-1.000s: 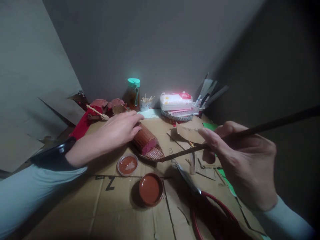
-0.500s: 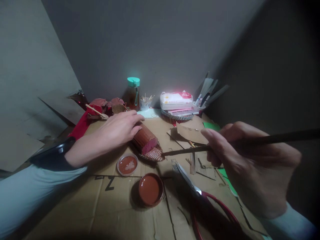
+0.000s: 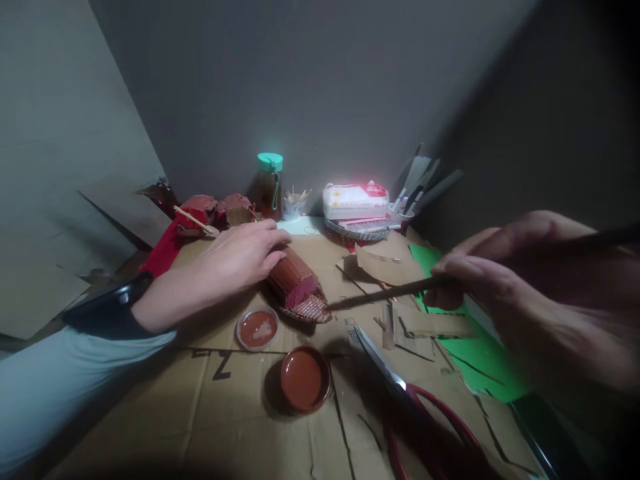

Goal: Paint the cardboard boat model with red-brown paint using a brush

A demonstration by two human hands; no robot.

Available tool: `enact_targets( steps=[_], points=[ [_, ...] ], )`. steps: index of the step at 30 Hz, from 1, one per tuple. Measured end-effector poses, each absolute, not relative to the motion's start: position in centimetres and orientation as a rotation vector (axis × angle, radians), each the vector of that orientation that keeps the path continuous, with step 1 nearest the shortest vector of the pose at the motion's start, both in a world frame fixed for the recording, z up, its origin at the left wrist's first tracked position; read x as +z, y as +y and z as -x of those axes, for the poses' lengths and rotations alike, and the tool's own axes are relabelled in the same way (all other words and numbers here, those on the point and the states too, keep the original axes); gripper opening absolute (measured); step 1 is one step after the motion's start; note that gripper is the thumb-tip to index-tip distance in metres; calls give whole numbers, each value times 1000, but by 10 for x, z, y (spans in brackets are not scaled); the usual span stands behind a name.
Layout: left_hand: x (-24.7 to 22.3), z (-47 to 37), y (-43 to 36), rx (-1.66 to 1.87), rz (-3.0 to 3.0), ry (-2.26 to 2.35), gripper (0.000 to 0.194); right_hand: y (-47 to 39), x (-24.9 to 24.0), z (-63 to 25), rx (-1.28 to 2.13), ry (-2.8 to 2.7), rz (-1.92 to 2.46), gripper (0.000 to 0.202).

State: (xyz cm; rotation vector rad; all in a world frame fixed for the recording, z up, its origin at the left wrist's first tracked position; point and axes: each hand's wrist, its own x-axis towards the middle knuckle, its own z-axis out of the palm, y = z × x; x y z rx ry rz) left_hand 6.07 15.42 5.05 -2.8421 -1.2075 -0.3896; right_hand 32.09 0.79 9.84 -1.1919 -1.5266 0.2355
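Observation:
My left hand [image 3: 245,257] rests with bent fingers on the far left part of a small reddish-brown boat-shaped model [image 3: 295,280], gripping it against the cardboard [image 3: 150,400]. My right hand [image 3: 505,287] pinches a long dark brush [image 3: 390,293], whose tip is at the model's near right end, where the ribbed surface looks wet. A round pot of red-brown paint [image 3: 304,379] stands in front of the model. Beside it lies a lid [image 3: 257,329] with paint inside.
Red-handled scissors [image 3: 383,363] lie right of the pot, by cardboard scraps [image 3: 387,263] and a green sheet [image 3: 480,360]. Behind are a bottle [image 3: 270,187], toothpick cup [image 3: 294,205], tissue pack [image 3: 356,201] and cup of brushes [image 3: 400,215]. Red cardboard pieces [image 3: 197,210] sit back left.
My right hand has shifted right and its fingers have risen a little, while the brush tip stays near the model's end. My left hand keeps its place on the model.

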Motion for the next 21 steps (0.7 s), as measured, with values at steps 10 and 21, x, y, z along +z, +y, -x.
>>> enact_targets(
  steps=[10,21],
  points=[
    [50,-61,157,-437,2855,-1141,32,12,85,-316,781,-1628,1057,8],
    [45,-57,162,-482,2846,-1079,32,13,80,-298,992,-1595,1054,13]
  ],
)
